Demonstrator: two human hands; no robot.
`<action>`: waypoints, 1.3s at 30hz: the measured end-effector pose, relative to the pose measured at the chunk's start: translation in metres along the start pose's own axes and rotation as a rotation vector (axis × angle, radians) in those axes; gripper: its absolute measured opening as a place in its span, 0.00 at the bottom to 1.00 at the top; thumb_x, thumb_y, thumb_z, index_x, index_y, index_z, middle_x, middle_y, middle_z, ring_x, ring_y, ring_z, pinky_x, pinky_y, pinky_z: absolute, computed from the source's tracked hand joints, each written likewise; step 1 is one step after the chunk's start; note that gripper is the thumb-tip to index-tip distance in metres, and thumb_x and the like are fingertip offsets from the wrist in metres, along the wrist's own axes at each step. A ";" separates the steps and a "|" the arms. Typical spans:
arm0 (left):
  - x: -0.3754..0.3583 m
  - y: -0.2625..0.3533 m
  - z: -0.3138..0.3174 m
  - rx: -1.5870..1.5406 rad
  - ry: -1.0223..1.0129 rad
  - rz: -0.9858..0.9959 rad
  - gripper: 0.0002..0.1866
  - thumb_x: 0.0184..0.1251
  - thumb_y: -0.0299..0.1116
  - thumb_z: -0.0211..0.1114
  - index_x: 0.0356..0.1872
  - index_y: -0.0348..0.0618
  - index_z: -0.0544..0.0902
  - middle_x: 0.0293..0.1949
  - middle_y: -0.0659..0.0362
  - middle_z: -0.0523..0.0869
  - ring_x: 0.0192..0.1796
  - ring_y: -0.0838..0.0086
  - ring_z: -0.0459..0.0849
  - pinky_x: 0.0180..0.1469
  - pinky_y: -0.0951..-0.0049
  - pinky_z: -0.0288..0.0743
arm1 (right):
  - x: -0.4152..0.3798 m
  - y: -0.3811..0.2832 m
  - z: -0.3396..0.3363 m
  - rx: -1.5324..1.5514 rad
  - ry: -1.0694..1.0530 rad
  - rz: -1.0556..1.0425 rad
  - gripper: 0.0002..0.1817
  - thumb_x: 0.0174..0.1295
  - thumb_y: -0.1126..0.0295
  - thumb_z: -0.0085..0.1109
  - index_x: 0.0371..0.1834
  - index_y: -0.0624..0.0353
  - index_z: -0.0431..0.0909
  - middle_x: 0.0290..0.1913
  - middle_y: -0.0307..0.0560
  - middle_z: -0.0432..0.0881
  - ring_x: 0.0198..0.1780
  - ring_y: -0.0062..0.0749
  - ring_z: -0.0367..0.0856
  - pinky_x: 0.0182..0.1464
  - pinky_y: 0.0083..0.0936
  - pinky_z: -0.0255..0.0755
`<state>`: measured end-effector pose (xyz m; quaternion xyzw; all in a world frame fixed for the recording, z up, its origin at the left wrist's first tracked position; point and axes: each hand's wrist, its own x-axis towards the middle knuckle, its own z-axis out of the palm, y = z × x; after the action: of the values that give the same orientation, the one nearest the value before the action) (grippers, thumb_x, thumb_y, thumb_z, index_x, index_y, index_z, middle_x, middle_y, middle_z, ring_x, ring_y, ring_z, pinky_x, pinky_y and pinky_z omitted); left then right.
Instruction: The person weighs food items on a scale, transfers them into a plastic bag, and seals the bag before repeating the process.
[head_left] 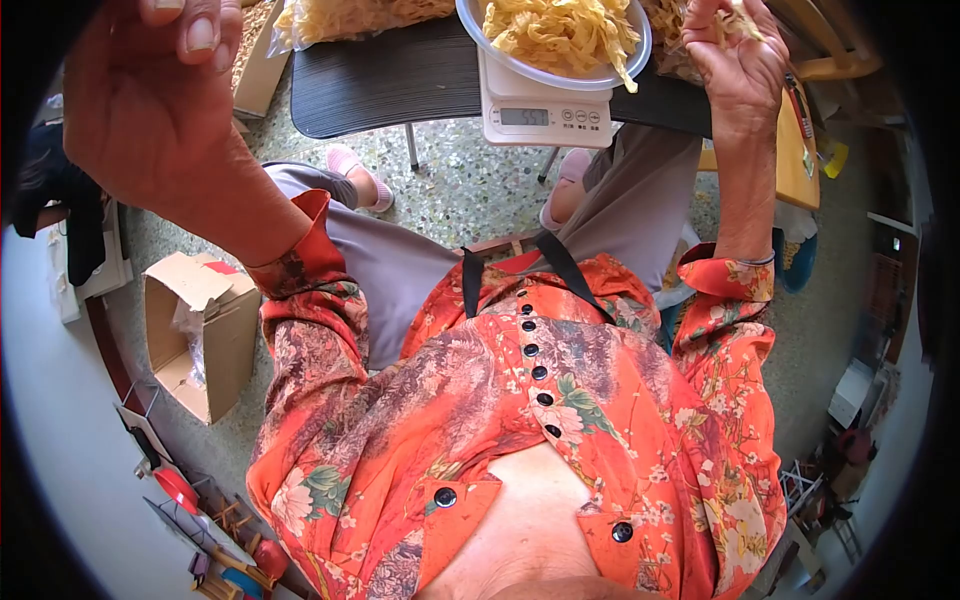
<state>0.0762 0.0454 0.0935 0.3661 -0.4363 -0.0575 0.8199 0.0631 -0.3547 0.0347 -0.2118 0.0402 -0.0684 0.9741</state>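
A clear plastic bowl (471,27) heaped with pale yellow dried strips (560,35) stands on a white digital kitchen scale (545,120). The lit display seems to read 557. To the right of the bowl, my right hand (738,75) is raised with its fingers closed around a dried strip (742,22). My left hand (150,100) is up close at the upper left, apart from the bowl. Its fingers curl inward and are partly cut off by the top edge, so anything in them is hidden.
The scale rests at the near edge of a black table (390,95). Behind are a plastic bag of dried strips (350,15) and a carton (258,75). An open cardboard box (205,335) sits on the speckled floor to the left. A yellow wooden chair (790,140) is at right.
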 end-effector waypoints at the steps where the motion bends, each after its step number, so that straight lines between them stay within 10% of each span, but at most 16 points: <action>1: 0.000 -0.001 0.003 -0.005 0.030 0.001 0.19 0.79 0.32 0.49 0.53 0.19 0.78 0.32 0.51 0.73 0.29 0.69 0.71 0.33 0.69 0.66 | 0.004 0.000 -0.003 0.002 0.001 0.002 0.04 0.72 0.74 0.58 0.44 0.62 0.77 0.38 0.42 0.79 0.33 0.25 0.80 0.37 0.17 0.82; 6: -0.002 -0.003 0.001 -0.019 0.056 -0.016 0.20 0.79 0.31 0.50 0.53 0.18 0.78 0.33 0.50 0.72 0.30 0.68 0.71 0.33 0.69 0.66 | 0.002 -0.005 -0.003 0.058 -0.337 0.408 0.09 0.78 0.67 0.55 0.46 0.62 0.78 0.32 0.37 0.72 0.26 0.17 0.72 0.23 0.16 0.70; 16: -0.007 -0.006 0.000 0.012 0.068 -0.055 0.20 0.80 0.32 0.50 0.56 0.21 0.79 0.34 0.52 0.74 0.31 0.70 0.70 0.34 0.70 0.65 | 0.011 -0.008 0.007 -0.293 -0.280 0.454 0.12 0.80 0.60 0.55 0.46 0.57 0.77 0.30 0.33 0.70 0.20 0.14 0.65 0.20 0.12 0.61; 26: -0.013 -0.019 0.013 0.088 0.004 -0.020 0.23 0.88 0.40 0.46 0.61 0.27 0.78 0.34 0.53 0.76 0.28 0.71 0.74 0.30 0.74 0.73 | -0.004 0.010 0.045 -1.747 -0.194 -0.031 0.10 0.73 0.62 0.65 0.40 0.57 0.86 0.26 0.30 0.80 0.25 0.12 0.73 0.26 0.16 0.66; 30: -0.011 -0.023 0.011 0.085 -0.022 -0.004 0.23 0.88 0.39 0.45 0.61 0.26 0.77 0.33 0.52 0.77 0.28 0.71 0.75 0.29 0.73 0.74 | -0.014 0.015 0.060 -1.933 -0.234 -0.103 0.09 0.69 0.64 0.66 0.43 0.57 0.88 0.36 0.34 0.88 0.38 0.18 0.82 0.41 0.22 0.77; 39: -0.010 -0.031 0.018 0.183 0.085 -0.025 0.23 0.88 0.38 0.45 0.61 0.25 0.77 0.31 0.54 0.77 0.27 0.73 0.75 0.27 0.75 0.72 | 0.028 0.026 0.032 -1.769 -0.479 -0.091 0.11 0.66 0.65 0.67 0.40 0.63 0.90 0.32 0.39 0.89 0.35 0.21 0.85 0.41 0.23 0.78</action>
<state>0.0635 0.0174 0.0732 0.4468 -0.4001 -0.0121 0.8001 0.0973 -0.3226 0.0516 -0.8903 -0.1334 -0.0051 0.4355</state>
